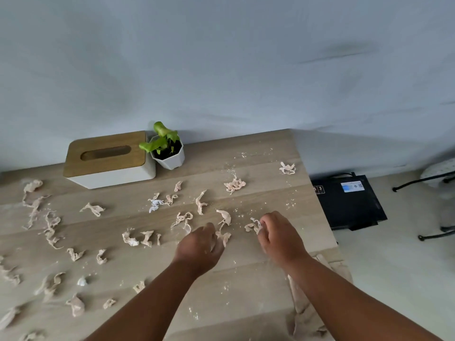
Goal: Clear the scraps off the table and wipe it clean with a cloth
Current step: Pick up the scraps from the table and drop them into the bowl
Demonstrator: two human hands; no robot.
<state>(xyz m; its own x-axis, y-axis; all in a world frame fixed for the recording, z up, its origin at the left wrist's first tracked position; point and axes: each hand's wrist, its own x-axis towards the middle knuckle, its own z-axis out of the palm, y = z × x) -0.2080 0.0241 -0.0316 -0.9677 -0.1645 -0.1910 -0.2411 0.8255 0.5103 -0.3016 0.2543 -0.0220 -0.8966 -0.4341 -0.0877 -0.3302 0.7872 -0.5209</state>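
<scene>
Head view, frame centre: my left hand (199, 247) curls over a pinkish paper scrap (223, 238) on the wooden table (258, 271); my right hand (278, 236) pinches another scrap (251, 226). Most remaining scraps (49, 227) lie toward the frame's left, nearer my left hand.

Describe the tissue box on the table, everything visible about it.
The tissue box is rectangular, with a white body and a brown wood-look lid cut by a long oval slot; no tissue shows. It stands flat at the table's far edge by the wall, the potted plant right beside it. Neither hand touches it.
</scene>
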